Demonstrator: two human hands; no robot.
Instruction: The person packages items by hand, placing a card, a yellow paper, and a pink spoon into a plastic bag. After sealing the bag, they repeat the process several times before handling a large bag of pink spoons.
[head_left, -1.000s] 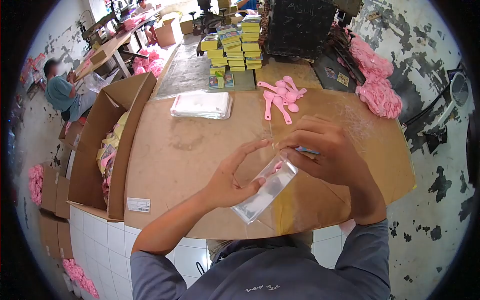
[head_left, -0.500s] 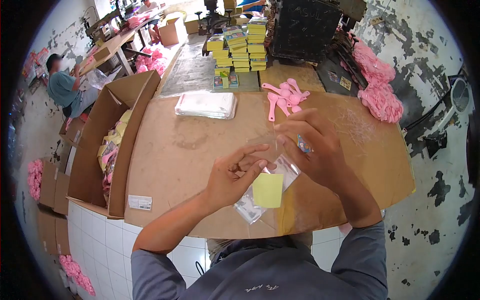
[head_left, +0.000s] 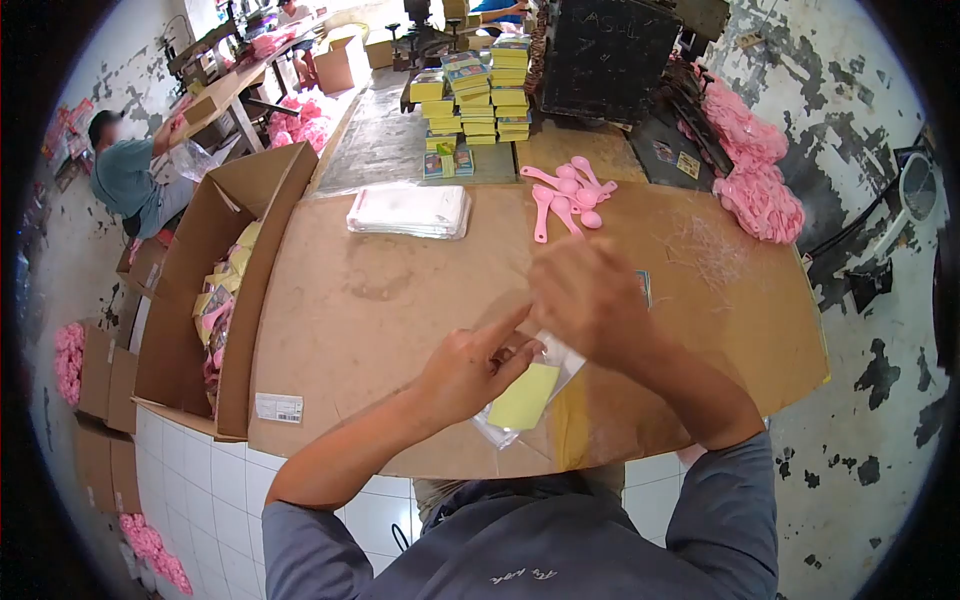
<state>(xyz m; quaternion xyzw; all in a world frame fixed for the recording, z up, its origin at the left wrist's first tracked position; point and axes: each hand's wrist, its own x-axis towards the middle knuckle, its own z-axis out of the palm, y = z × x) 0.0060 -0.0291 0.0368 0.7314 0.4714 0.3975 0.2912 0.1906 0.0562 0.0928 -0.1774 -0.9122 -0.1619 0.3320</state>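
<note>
My left hand [head_left: 468,368] pinches a clear plastic bag [head_left: 521,402] with a yellow card inside and something pink near its top. My right hand [head_left: 590,298] grips the top end of the same bag, just above the left hand; it is blurred. Both hands hover over a brown cardboard sheet [head_left: 380,300] that covers the table. Several loose pink spoons [head_left: 565,192] lie at the far edge of the sheet. A stack of empty clear bags [head_left: 408,210] lies to their left.
An open carton [head_left: 225,290] holding packed items stands at the left edge. Stacks of yellow cards [head_left: 480,95] stand beyond the sheet beside a black machine [head_left: 610,55]. Heaps of pink spoons [head_left: 755,170] lie at the right. A seated person [head_left: 125,175] works at far left.
The bag has turned so the yellow card faces up and has sunk closer to the sheet. My right hand has moved down and left onto the bag's top.
</note>
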